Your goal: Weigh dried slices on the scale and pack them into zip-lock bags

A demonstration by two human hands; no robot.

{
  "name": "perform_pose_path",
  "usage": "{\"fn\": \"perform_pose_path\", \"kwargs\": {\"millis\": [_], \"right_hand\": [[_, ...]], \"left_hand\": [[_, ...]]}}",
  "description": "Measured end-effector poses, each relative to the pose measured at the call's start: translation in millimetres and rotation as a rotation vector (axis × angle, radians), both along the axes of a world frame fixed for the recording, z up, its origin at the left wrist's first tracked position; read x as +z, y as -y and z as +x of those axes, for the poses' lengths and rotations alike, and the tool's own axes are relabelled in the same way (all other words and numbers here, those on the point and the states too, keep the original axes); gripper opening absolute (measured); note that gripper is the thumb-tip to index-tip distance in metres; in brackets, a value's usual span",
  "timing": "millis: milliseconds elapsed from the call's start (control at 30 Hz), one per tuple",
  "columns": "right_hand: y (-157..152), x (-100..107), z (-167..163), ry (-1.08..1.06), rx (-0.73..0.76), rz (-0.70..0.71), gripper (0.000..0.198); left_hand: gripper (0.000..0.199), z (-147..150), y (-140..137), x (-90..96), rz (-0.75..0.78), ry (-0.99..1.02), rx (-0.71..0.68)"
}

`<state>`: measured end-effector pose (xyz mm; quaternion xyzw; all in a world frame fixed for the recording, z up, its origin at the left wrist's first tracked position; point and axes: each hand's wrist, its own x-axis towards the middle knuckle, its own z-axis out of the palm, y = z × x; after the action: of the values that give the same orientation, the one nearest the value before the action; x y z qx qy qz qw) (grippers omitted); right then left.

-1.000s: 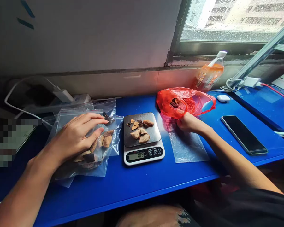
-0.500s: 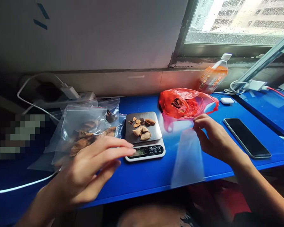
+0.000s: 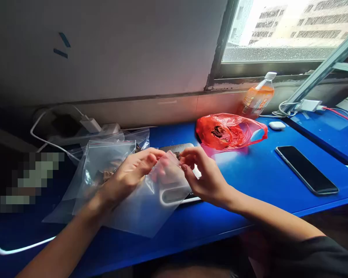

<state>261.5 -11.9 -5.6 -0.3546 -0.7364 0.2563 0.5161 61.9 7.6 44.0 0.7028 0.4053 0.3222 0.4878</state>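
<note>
In front of me my left hand (image 3: 136, 168) and my right hand (image 3: 208, 177) hold a clear zip bag (image 3: 146, 216) between them. My right fingers pinch its upper corner, while the left fingers are closed at its other upper edge. Sheer and flat, the bag hangs slanting with no contents visible. Behind it stands a small kitchen scale (image 3: 188, 146), largely covered by the bag and hands. A bit of the dried brown pieces (image 3: 176, 155) on its plate shows between my hands; the display cannot be read.
Filled zip bags (image 3: 111, 148) lie at left, beside a white cable and charger (image 3: 90, 124). A red plastic bag (image 3: 208, 133) with dark dried pieces sits behind the scale. An orange drink bottle (image 3: 259, 96), white earphone case (image 3: 277, 125) and phone (image 3: 306, 170) are at right.
My right hand has brought the clear bag left, in front of the scale. My left hand has moved from beside the display to the bag and closed on it. The view has shifted slightly.
</note>
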Motion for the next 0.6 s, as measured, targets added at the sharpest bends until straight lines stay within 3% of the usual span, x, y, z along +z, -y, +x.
{"fn": "perform_pose_path", "kwargs": {"millis": [133, 267, 400, 600], "right_hand": [[8, 1, -2, -0.054, 0.150, -0.229, 0.028], [16, 6, -3, -0.083, 0.306, -0.459, 0.026], [23, 5, 0, -0.065, 0.365, -0.528, 0.028], [30, -2, 4, -0.061, 0.406, -0.510, 0.033]], "left_hand": [[0.012, -7, -5, -7.5, 0.207, -0.265, -0.075], [0.013, -13, -4, -16.7, 0.289, -0.296, -0.149], [0.016, -16, 3, -27.2, 0.309, -0.261, -0.129], [0.023, -16, 13, -39.0, 0.349, -0.215, -0.133]]}}
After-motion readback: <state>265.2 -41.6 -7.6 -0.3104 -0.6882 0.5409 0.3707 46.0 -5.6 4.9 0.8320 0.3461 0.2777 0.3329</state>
